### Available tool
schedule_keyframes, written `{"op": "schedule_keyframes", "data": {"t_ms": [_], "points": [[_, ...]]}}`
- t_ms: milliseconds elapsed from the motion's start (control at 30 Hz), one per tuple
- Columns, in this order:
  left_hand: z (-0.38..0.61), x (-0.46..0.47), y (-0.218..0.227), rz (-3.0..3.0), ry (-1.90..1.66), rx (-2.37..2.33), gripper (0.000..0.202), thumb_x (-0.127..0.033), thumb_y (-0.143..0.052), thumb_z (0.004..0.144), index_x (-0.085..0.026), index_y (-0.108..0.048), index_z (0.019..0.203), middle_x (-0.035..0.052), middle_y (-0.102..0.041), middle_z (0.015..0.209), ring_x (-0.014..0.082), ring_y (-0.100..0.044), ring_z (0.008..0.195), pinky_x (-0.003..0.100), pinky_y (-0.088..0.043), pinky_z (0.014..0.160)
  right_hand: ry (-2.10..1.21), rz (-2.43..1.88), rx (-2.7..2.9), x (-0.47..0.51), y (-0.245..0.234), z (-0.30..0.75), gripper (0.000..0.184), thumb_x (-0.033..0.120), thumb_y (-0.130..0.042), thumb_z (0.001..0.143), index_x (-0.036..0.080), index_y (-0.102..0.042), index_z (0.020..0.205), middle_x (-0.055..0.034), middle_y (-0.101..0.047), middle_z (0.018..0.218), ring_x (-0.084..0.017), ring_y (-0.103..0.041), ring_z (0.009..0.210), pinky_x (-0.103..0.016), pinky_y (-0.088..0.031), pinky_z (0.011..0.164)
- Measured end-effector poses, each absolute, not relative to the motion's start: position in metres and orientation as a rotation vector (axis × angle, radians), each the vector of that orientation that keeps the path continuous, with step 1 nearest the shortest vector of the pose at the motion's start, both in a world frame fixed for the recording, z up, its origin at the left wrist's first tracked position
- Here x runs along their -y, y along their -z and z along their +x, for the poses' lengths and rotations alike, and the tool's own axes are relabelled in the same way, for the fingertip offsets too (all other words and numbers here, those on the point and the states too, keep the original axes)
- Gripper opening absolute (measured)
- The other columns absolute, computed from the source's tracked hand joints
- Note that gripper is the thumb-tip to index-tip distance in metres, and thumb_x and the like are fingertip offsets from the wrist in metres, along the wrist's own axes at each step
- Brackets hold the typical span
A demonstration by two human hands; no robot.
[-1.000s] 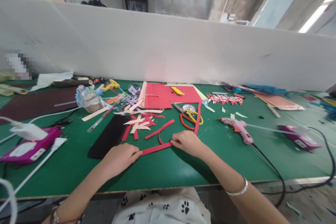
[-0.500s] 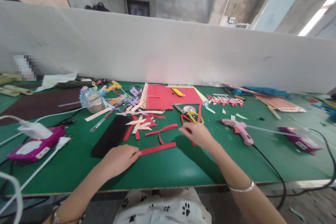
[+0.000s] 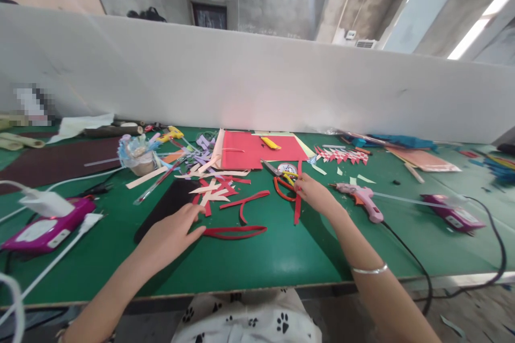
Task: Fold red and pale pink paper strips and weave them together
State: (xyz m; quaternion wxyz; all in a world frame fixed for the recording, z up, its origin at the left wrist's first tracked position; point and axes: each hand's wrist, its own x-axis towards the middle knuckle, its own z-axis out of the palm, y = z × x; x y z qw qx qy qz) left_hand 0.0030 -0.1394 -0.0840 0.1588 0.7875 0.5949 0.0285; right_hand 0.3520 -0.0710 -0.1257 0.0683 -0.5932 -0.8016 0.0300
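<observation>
My left hand [image 3: 173,233] is spread above the table, thumb and fingers apart. Its thumb tip is at the left end of a folded red paper strip [image 3: 237,236], whose loop has sprung open. The fingertips hover by a pile of red and cream strips [image 3: 213,193]. My right hand [image 3: 316,193] is closed, fingertips pinching an upright red paper strip [image 3: 298,211] beside the scissors [image 3: 284,188]. The hand hides part of the scissors' yellow handle. Two more red strips [image 3: 245,201] lie between my hands.
Red card sheets [image 3: 241,150] carry a yellow cutter [image 3: 271,143]. A tape roll [image 3: 287,169] sits by the scissors. At right are a pink glue gun [image 3: 364,201] and a purple power strip [image 3: 454,213]; another power strip [image 3: 48,230] with cables is at left, near a dark tablet-like slab [image 3: 161,209].
My left hand has loosened from the folded red strip, which opened into a loop. My right hand has moved onto the upright red strip by the scissors, and that strip has turned slightly.
</observation>
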Motion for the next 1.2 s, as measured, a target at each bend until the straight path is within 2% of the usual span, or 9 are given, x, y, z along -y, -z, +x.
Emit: {"op": "schedule_keyframes", "data": {"t_ms": [100,200,500,633,733,833,933,1067,1200], "points": [[0.019,0.153,0.093,2.4,-0.15,-1.414,0.031,-0.034,-0.036,0.085,-0.025,-0.051,0.11,0.0048,-0.053,0.111,0.0184,-0.058,0.087,0.026,-0.041,0.072,-0.166,-1.686,2.412,0.068,0.125,0.354,0.023,0.007,-0.036,0.082,0.015,-0.057,0.079,-0.0072,-0.052,0.091,-0.013,-0.053,0.073,-0.023,-0.039,0.07],[0.034,0.162,0.102,2.5,-0.128,-1.186,0.031,-0.029,-0.038,0.085,-0.026,-0.052,0.112,0.005,-0.052,0.112,0.0181,-0.057,0.089,0.026,-0.043,0.075,-0.249,-1.604,2.382,0.065,0.127,0.356,0.025,0.003,-0.036,0.079,0.014,-0.058,0.078,-0.0078,-0.055,0.089,-0.014,-0.053,0.076,-0.024,-0.04,0.072],[0.053,0.136,0.11,2.647,-0.165,-1.357,0.039,-0.036,-0.047,0.082,-0.019,-0.052,0.117,0.0121,-0.05,0.12,0.0293,-0.047,0.108,0.041,-0.042,0.087,-0.375,-1.27,1.991,0.064,0.097,0.342,0.012,0.015,-0.047,0.075,0.017,-0.059,0.075,-0.0052,-0.06,0.084,-0.016,-0.056,0.078,-0.029,-0.044,0.074],[0.072,0.116,0.094,2.535,-0.585,-1.395,0.05,-0.037,-0.049,0.081,-0.02,-0.039,0.127,0.0118,-0.042,0.127,0.0291,-0.037,0.12,0.045,-0.033,0.098,-0.781,-1.04,1.705,0.068,0.084,0.319,0.008,0.025,-0.054,0.074,0.019,-0.057,0.078,-0.0032,-0.062,0.084,-0.014,-0.057,0.077,-0.027,-0.046,0.072],[0.092,0.101,0.08,2.327,-0.906,-1.244,0.062,-0.044,-0.051,0.08,-0.021,-0.027,0.132,0.0107,-0.034,0.135,0.0261,-0.031,0.125,0.04,-0.03,0.101,-1.066,-0.849,1.498,0.073,0.083,0.298,0.014,0.031,-0.06,0.071,0.02,-0.056,0.079,-0.0017,-0.062,0.084,-0.013,-0.058,0.077,-0.027,-0.046,0.074],[0.112,0.088,0.076,2.055,-0.929,-1.036,0.059,-0.047,-0.052,0.078,-0.021,-0.033,0.128,0.0094,-0.045,0.126,0.0248,-0.041,0.117,0.037,-0.036,0.095,-1.204,-0.747,1.391,0.077,0.088,0.284,0.018,0.032,-0.064,0.067,0.021,-0.056,0.079,-0.0012,-0.061,0.084,-0.012,-0.058,0.079,-0.027,-0.046,0.078],[0.126,0.08,0.084,1.876,-0.846,-0.935,0.045,-0.046,-0.049,0.079,-0.018,-0.046,0.115,0.0062,-0.058,0.1,0.0216,-0.056,0.093,0.033,-0.044,0.08,-1.213,-0.745,1.349,0.078,0.094,0.279,0.018,0.031,-0.065,0.067,0.021,-0.055,0.079,-0.0005,-0.06,0.083,-0.011,-0.057,0.075,-0.026,-0.046,0.076],[0.133,0.077,0.098,1.549,-0.772,-0.818,0.038,-0.047,-0.045,0.081,-0.015,-0.049,0.101,-0.0008,-0.056,0.067,0.0151,-0.058,0.062,0.031,-0.046,0.067,-1.084,-0.774,1.358,0.077,0.098,0.279,0.014,0.027,-0.065,0.067,0.02,-0.054,0.073,0.0002,-0.057,0.08,-0.01,-0.055,0.072,-0.024,-0.045,0.071],[0.134,0.08,0.101,1.418,-0.713,-0.808,0.036,-0.05,-0.048,0.077,-0.014,-0.051,0.081,-0.0003,-0.056,0.07,0.0123,-0.056,0.061,0.029,-0.044,0.066,-1.021,-0.773,1.282,0.079,0.1,0.273,0.014,0.024,-0.065,0.067,0.02,-0.053,0.071,0.0007,-0.056,0.08,-0.009,-0.054,0.071,-0.023,-0.045,0.068]]}}
